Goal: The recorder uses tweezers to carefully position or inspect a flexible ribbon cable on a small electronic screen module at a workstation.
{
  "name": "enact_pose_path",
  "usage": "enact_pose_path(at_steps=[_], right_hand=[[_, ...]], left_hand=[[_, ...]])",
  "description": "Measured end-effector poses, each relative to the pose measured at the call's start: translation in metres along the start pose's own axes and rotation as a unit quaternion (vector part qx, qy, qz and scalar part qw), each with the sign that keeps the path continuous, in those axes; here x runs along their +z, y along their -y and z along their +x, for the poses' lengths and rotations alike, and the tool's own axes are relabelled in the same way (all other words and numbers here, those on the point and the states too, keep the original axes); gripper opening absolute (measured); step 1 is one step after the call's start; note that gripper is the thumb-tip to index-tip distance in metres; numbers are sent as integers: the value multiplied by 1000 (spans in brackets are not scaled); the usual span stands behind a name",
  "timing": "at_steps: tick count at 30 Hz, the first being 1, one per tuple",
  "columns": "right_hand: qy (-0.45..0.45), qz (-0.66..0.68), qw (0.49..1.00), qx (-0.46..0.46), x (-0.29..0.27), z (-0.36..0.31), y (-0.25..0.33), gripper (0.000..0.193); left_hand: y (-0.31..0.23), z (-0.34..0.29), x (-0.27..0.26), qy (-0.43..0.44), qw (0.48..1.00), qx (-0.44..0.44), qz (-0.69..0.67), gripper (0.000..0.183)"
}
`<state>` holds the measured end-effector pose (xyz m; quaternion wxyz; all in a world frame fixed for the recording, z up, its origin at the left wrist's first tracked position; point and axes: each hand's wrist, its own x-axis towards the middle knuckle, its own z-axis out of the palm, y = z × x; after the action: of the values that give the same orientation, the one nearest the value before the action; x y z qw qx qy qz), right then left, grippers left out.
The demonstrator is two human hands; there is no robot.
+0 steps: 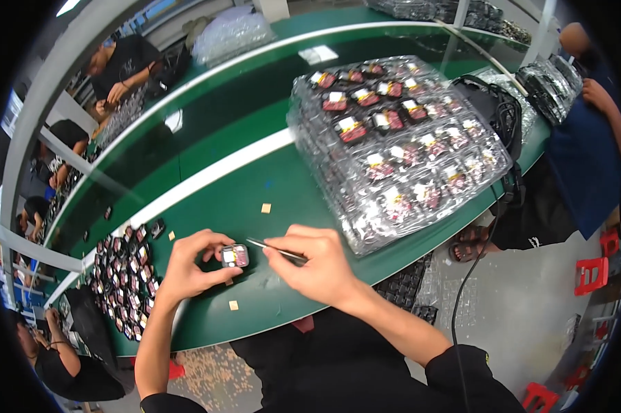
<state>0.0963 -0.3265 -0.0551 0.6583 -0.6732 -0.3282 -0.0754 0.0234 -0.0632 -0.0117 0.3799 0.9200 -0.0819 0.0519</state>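
Note:
My left hand [199,265] pinches a small black square electronic module [234,256] between thumb and fingers, just above the green table. White, pink and dark parts show on the module's upper face. In my right hand [315,265] is a pair of slim metal tweezers [272,249], closed in the fingers. Their pointed tip is directed left, close to the module but apart from it. Small tan squares lie around my hands: one tan square [234,305] on the near side and another tan square [265,208] farther off.
Many similar modules [124,275] are heaped at the left. Stacked clear plastic trays [400,151] filled with modules stand at the right, with black cables [506,131] beside them. A seated person [579,138] is at the far right; others work along the left. Red stools [591,275] stand on the floor.

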Motion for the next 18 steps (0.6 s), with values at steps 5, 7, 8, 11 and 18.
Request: enact_pose_path(at_steps=[5,7,8,11,18], right_hand=[[6,-6,1000,-9,-1,-1,-3,13],[16,-11,1000,-20,-2,-1,-5,14],[16,-7,1000,-13,-2,0,-5,14],[19,-20,1000,10,-8,1,1,15],[22,-24,999,23,5,1,1,16]], left_hand=[[-54,68,-25,-78,990,93,-78,47],[-97,120,-20,-54,986,145,-63,46],[-118,147,-12,-41,981,184,-40,45],[-156,240,25,43,960,275,-31,45],[-151,365,80,102,938,310,120,49]])
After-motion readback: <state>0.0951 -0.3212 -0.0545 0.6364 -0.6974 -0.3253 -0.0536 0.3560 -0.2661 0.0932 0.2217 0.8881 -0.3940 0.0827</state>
